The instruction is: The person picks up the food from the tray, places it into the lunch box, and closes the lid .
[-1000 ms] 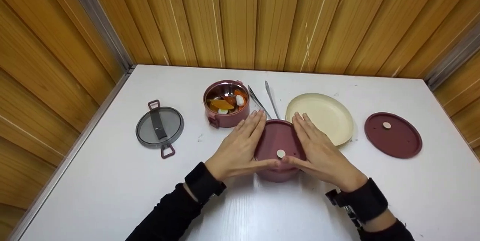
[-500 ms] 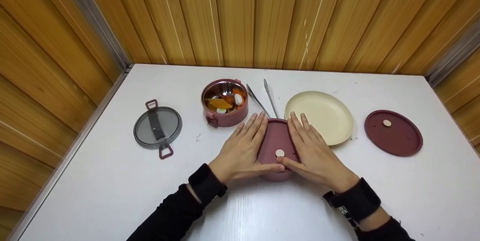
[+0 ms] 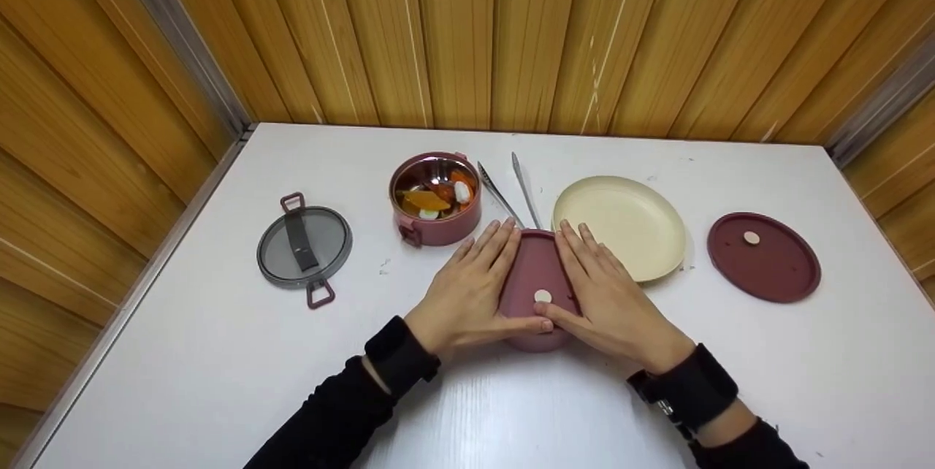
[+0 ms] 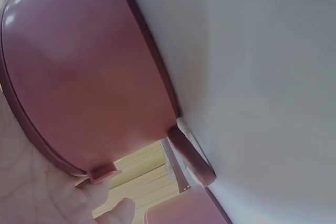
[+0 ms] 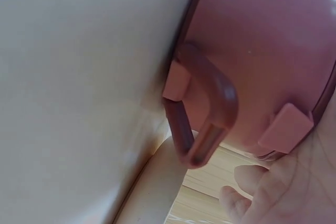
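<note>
Head view: both hands are laid flat on the lid (image 3: 539, 272) of a dusky-pink pot (image 3: 537, 337) standing near the front middle of the white counter (image 3: 219, 352). The left hand (image 3: 471, 286) covers the lid's left side, the right hand (image 3: 603, 294) its right side; fingers are straight and spread, thumbs meeting at the near rim just below a small pale knob (image 3: 543, 296). Nothing is gripped — the lid is only pressed on from above.

Left wrist view: the lid's rim (image 4: 31, 129) is seen sitting on the pot wall (image 4: 89, 72), with a small tab (image 4: 102, 172) at the edge beside the palm. Right wrist view: a loop handle (image 5: 207, 116) hangs at the pot's side and a second tab (image 5: 286, 128) lies by the fingers; whether the tabs are latched cannot be told.

Step judged in hand: seating the lid by downward pressure. The next move would call for even force from both palms, then a check of the side handles.

Also on the counter: an open pot of mixed food (image 3: 434, 199) behind the left hand, tongs (image 3: 511, 188) between it and a cream plate (image 3: 621, 224), a second pink lid (image 3: 763, 257) at far right, and a grey lid with a strap (image 3: 303, 239) at far left.
</note>
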`<state>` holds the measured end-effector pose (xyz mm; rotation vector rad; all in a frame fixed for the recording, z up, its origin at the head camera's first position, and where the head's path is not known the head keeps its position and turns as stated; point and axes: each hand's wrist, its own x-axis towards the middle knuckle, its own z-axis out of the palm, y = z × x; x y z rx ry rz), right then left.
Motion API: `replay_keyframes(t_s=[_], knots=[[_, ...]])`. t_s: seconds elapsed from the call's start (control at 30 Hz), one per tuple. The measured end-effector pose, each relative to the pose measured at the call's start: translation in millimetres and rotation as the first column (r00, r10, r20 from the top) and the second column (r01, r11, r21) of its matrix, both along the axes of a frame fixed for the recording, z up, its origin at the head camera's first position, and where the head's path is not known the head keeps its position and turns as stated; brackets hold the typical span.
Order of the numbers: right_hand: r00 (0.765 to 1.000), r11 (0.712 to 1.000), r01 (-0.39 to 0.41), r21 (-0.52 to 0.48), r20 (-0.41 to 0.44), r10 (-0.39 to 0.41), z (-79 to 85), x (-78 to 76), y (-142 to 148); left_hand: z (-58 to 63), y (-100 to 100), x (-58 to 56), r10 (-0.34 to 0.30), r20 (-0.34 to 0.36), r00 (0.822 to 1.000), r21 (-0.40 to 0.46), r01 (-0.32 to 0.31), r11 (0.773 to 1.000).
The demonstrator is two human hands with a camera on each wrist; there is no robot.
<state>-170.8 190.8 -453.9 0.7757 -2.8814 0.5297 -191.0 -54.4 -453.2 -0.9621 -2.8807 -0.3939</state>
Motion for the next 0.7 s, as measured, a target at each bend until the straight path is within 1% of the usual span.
replay_keyframes(t_s=[0.27,0.4,0.57,0.7], knots=[[0.999,1.000,0.003,-0.006,0.033,-0.003,3.2,0.2,-0.9,4.6,-0.6,-0.3,-0.003,0.021,1.000,0.001,0.003,1.000],[0.999,1.000,0.012,-0.010,0.043,-0.012,4.4,0.1,-2.1,4.9,-0.5,-0.8,-0.007,0.012,1.000,0.000,0.007,1.000],[0.999,1.000,0.017,0.015,0.045,-0.018,6.3,-1.5,-4.5,4.8,0.5,-1.7,-0.006,0.013,1.000,-0.029,0.007,1.000],[0.999,0.998,0.000,0.055,0.038,-0.003,7.4,-4.7,-7.7,5.9,3.6,-4.0,-0.026,0.004,1.000,-0.070,0.026,0.997]])
